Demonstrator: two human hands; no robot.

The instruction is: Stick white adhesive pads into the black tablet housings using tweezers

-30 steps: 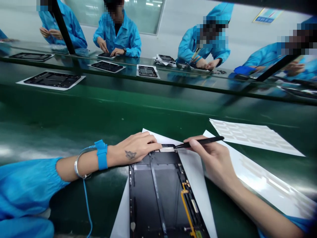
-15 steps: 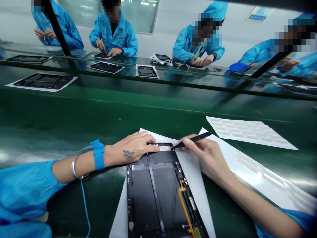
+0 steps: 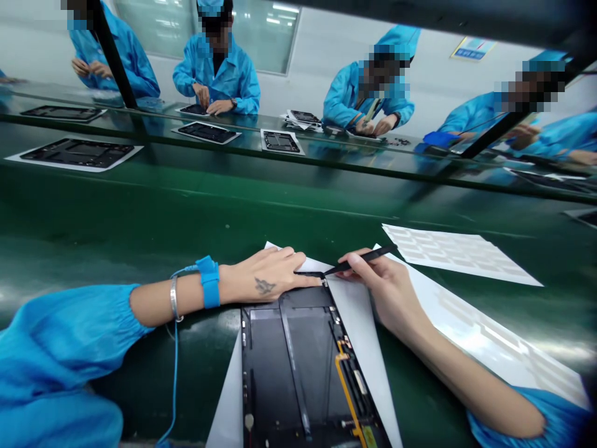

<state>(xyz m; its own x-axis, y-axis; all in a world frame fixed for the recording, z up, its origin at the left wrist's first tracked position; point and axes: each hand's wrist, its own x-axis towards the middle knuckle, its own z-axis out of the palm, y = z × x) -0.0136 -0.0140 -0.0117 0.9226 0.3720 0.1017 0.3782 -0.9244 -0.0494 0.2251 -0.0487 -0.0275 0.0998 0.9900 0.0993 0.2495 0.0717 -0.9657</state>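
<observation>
A black tablet housing lies on a white sheet, its far edge away from me. An orange flex cable runs along its right side. My left hand lies flat across the far end, the index finger stretched to the far right corner and touching it. That hand covers most of the pale strip there. Black tweezers are pinched in my right hand, with their tip at the same corner, just beside the left fingertip. A blue wrist strap with a cord circles my left wrist.
Sticker sheets lie at the right, with another white sheet nearer me. Another tablet housing rests on paper at the far left. Beyond a low ledge, several co-workers in blue, one person among them, handle parts.
My left hand has slid right along the far end, its index finger now reaching the corner and covering the pale strip. The tweezers' tip stays near that corner. The view has shifted slightly.
</observation>
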